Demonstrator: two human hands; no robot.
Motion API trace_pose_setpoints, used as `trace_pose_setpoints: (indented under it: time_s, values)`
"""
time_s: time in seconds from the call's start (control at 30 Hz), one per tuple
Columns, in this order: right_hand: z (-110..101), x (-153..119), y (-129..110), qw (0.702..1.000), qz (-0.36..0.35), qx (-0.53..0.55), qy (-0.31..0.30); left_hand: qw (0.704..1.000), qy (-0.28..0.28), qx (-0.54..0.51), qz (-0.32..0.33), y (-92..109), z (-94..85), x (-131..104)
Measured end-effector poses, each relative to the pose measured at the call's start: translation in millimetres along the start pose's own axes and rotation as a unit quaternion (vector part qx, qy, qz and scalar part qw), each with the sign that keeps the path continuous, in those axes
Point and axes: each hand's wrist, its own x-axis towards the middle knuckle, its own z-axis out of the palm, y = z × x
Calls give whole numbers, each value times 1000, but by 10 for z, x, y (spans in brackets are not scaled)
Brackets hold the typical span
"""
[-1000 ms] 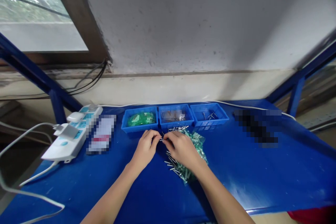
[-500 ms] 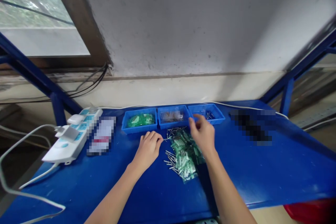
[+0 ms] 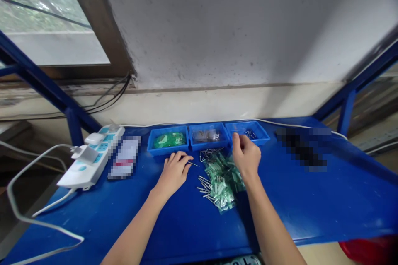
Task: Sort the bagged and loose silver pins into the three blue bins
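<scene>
My left hand [image 3: 175, 170] pinches a thin metal pin [image 3: 194, 164] that sticks out to the right from its fingertips. My right hand [image 3: 247, 155] is closed in front of the right blue tray [image 3: 264, 137]; what its fingers hold, if anything, is hidden. Between my hands lies a pile of small green-and-clear bags [image 3: 221, 190], with loose metal pins [image 3: 205, 186] at its left side and more at its top. The left blue tray [image 3: 151, 145] holds green bags, the middle blue tray [image 3: 193, 145] holds clear bags, and several dark pins lie in the right one.
A white power strip [image 3: 90, 165] with plugs and cables is at the left of the blue table [image 3: 180, 232]. Beside it lies a blurred white packet [image 3: 126, 155]. A blurred dark object [image 3: 300, 149] lies to the right. A red object [image 3: 370, 250] shows below the table edge.
My right hand's fingers have closed together near the right tray. My left hand still holds the pin, which now slants down to the right. The view has shifted slightly.
</scene>
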Motion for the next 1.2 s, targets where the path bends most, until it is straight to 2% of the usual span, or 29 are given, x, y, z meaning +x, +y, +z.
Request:
trace_pose_setpoints:
  time_s: [0.03,0.1,0.2,0.3,0.4,0.47,0.53,0.6,0.67,0.7,0.77,0.83,0.9,1.03,1.1,1.2]
  values:
    - [-19,33,42,999,37,-25,4,1000,-9,14,-10,-2,9,-3]
    - [-27,46,63,998,42,-46,-30,999,-16,23,-26,1,19,-2]
    - [40,-66,-60,991,-65,-5,-115,999,-15,0,-42,17,16,19]
    - [144,-249,-260,949,-213,42,-227,998,5,-46,-42,34,-7,46]
    - [198,-355,-381,925,-269,55,-264,996,32,-83,-24,44,-41,55]
    - [181,-336,-376,927,-268,56,-256,993,44,-105,-12,53,-49,51]
    - [121,-253,-303,950,-226,47,-209,992,49,-112,3,75,-33,45]
    - [36,-135,-187,987,-119,15,-111,996,43,-81,16,114,12,41]
    - [-44,-26,-69,999,6,-29,-37,999,34,-22,25,168,71,38]
    - [-71,13,-23,997,51,-49,-28,999,33,5,29,196,99,37]
    - [-87,41,19,992,87,-75,-53,998,44,41,36,244,141,35]
    - [-49,4,-12,991,70,-76,-82,996,64,57,33,273,158,31]
    - [24,-75,-93,991,17,-53,-119,995,71,66,19,280,153,29]
    - [154,-218,-243,976,-92,-12,-197,997,15,68,38,268,126,42]
    - [179,-243,-261,973,-110,-7,-204,997,-2,64,45,258,118,55]
    - [182,-237,-233,973,-113,-3,-203,998,5,56,28,224,107,64]
